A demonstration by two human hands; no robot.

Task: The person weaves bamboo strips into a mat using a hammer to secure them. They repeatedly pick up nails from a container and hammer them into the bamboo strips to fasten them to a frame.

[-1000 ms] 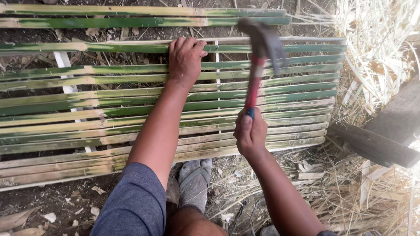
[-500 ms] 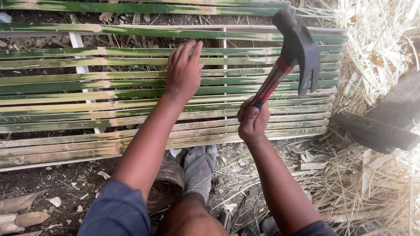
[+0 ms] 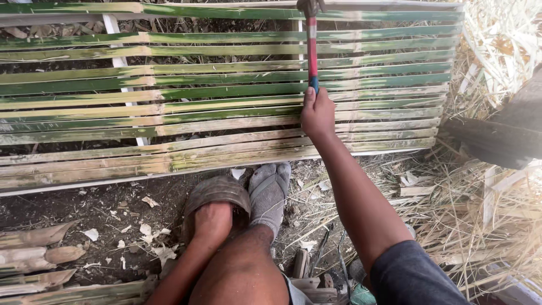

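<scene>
The left hand (image 3: 213,221) has left the green and tan split-bamboo slat panel (image 3: 169,101) and now reaches into a round dark bowl (image 3: 217,195), fingers hidden, contents unseen; the right hand (image 3: 317,113) stays clenched around the red-handled hammer (image 3: 311,48), now upright above its fist.

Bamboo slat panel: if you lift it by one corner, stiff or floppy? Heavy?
Probably flexes: the panel is thin split slats tied only by a few pale cross battens. Likely light for its size, given the gaps between slats. Unlikely to roll; it lies flat on the dirt.
</scene>
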